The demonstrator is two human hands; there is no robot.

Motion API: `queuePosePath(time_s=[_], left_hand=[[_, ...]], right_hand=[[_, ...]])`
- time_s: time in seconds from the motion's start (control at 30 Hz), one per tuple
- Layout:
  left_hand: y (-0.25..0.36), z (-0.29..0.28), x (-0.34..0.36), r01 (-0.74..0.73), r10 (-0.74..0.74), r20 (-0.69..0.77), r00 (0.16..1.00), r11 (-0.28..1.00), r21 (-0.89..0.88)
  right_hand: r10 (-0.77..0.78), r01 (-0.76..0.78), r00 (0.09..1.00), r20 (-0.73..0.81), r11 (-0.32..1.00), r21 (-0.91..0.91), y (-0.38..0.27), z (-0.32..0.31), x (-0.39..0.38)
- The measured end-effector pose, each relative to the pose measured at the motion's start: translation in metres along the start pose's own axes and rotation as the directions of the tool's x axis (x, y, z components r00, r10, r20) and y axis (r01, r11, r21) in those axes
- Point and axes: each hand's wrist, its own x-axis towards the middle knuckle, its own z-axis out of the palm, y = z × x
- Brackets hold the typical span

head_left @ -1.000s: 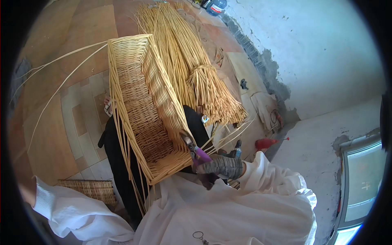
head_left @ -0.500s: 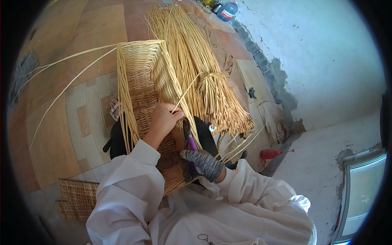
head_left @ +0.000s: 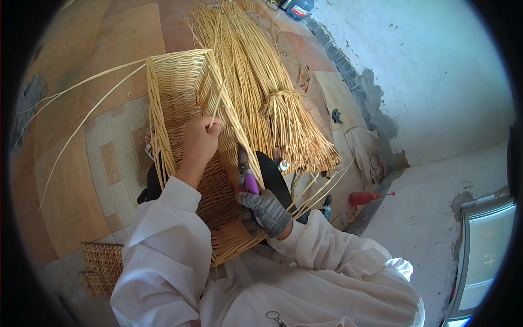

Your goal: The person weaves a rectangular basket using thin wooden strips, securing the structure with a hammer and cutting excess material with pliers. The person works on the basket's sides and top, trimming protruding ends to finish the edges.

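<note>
A long rectangular wicker basket point(head_left: 175, 111) lies across my lap with its hollow facing up. My bare left hand point(head_left: 200, 143) is over the inside of the basket, thumb and finger pinched on a thin pale wicker rod point(head_left: 220, 94) that slants up past the right rim. My right hand point(head_left: 268, 211), in a grey knit glove, is wrapped round purple-handled pruning shears point(head_left: 250, 182). Their dark blades point away from me, close against the inner side of the right rim. Whether the blades are parted is hard to make out.
Beyond the basket lies a big tied bundle of wicker rods point(head_left: 256, 76). Loose long rods point(head_left: 81, 123) stick out from its far left corner. A woven panel point(head_left: 103, 267) is at the lower left, a red bulb-shaped tool point(head_left: 364, 198) by the right wall, a water jug point(head_left: 299, 10) far off.
My left hand has drawn back from the right rim, up and to the left, with the rod in its fingers. The shears have shifted slightly left, still in my right hand.
</note>
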Motion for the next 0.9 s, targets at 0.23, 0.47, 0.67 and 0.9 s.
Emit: queuePosePath(time_s=[0.23,0.47,0.67,0.9], left_hand=[[-0.005,0.004,0.010,-0.007,0.020,0.129,0.991,0.995,-0.102],[0.003,-0.005,0.014,-0.021,0.010,0.171,0.985,0.998,0.059],[0.001,-0.006,0.013,-0.077,0.062,0.148,0.987,0.992,0.099],[0.006,-0.011,0.007,-0.091,0.088,0.033,0.996,0.991,0.099]], right_hand=[[-0.065,0.040,0.994,-0.086,0.963,-0.266,-0.006,0.008,0.043],[-0.070,0.050,0.995,-0.075,0.968,-0.247,-0.005,0.008,0.042],[-0.032,0.012,0.996,-0.084,0.975,-0.221,-0.001,0.006,0.052],[-0.096,0.104,0.992,-0.081,0.991,0.089,0.015,0.015,0.065]])
